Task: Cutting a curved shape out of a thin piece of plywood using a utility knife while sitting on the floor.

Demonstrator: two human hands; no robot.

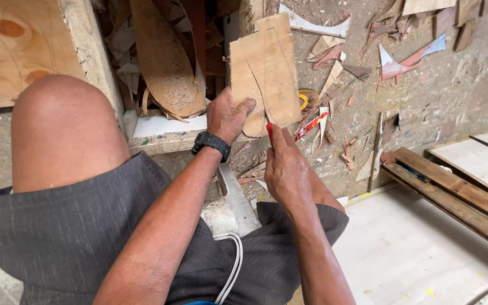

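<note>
— Plywood, thin and pale, is what the left hand [228,118] grasps: a flat wooden piece [264,70] with straight edges and a curved pencil outline drawn on its face. The thumb presses on the front near the bottom edge, and the other fingers are behind it.

— And the right hand [288,172]?

— It is clenched around a small red tool [269,131]; only the red tip shows, just below the plywood, so I cannot tell what kind of tool it is. On the left wrist sits a black watch [211,144].

— What lies around?

— Rough offcuts [334,59] and sawdust cover the floor, a long rounded wooden shape [162,59] rests behind, dark planks [453,189] lie at the right, and a white cord [230,271] hangs over the grey shorts [74,231].
</note>
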